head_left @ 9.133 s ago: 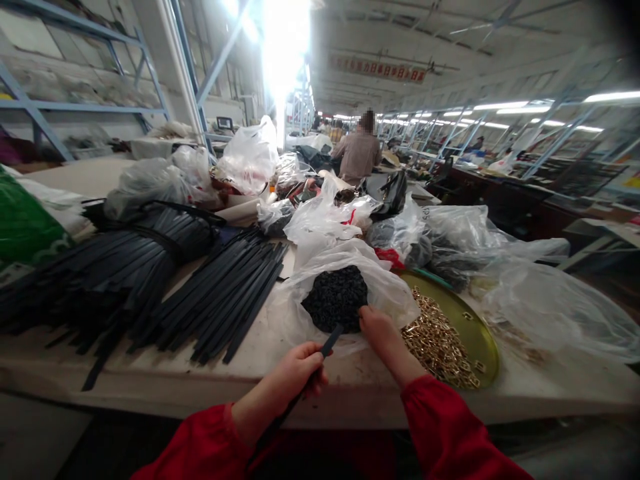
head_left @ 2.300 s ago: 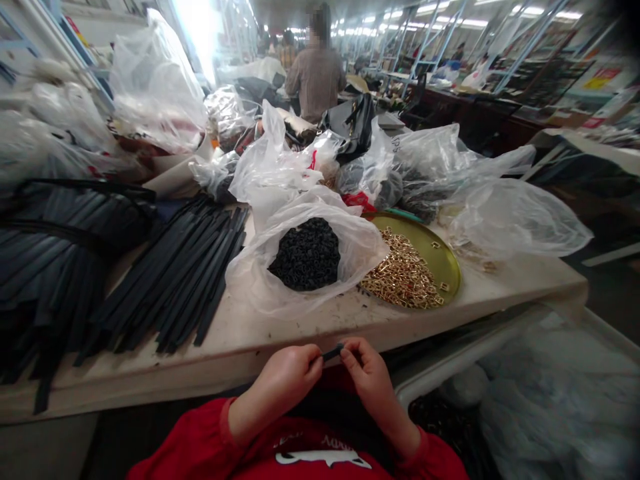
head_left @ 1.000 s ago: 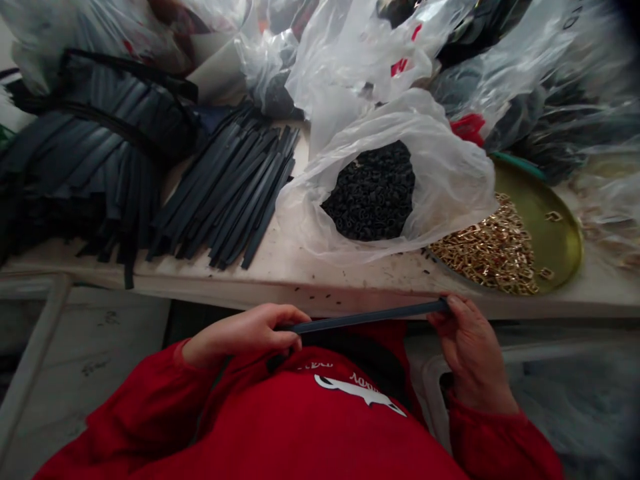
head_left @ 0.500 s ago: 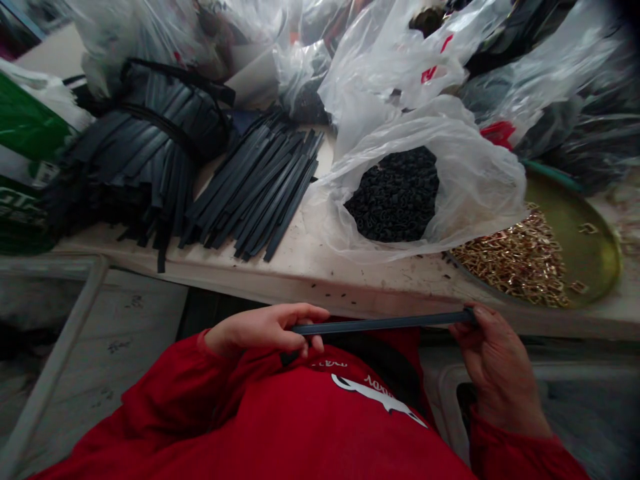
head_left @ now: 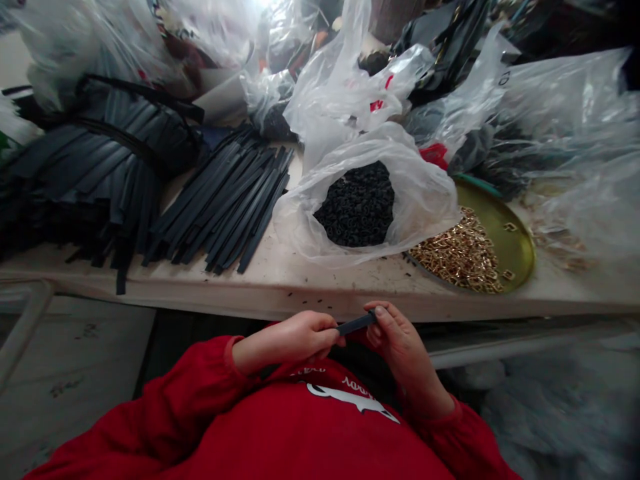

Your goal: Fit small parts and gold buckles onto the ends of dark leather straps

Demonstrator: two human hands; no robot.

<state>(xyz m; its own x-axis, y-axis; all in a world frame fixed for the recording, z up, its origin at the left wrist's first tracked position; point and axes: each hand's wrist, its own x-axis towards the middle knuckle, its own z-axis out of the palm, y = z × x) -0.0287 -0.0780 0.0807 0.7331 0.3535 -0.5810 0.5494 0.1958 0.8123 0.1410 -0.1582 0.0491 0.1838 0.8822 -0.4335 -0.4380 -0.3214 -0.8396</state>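
My left hand [head_left: 295, 337] and my right hand [head_left: 395, 337] are close together below the table edge, both closed on one dark strap [head_left: 356, 325]. Only a short piece of the strap shows between them. On the table just beyond sits a clear plastic bag [head_left: 425, 200] of small black loops [head_left: 357, 207]. To its right a round brass tray [head_left: 510, 230] holds a heap of gold buckles [head_left: 460, 257].
A pile of loose dark straps [head_left: 225, 200] lies left of the bag, and a tied bundle of wider straps [head_left: 95, 167] further left. Several plastic bags [head_left: 550, 120] crowd the back and right of the white table [head_left: 280, 287]. Bare floor shows at lower left.
My hands have come together: the strap was stretched wide between them half a second ago, and now only a short piece shows. The view has shifted slightly.
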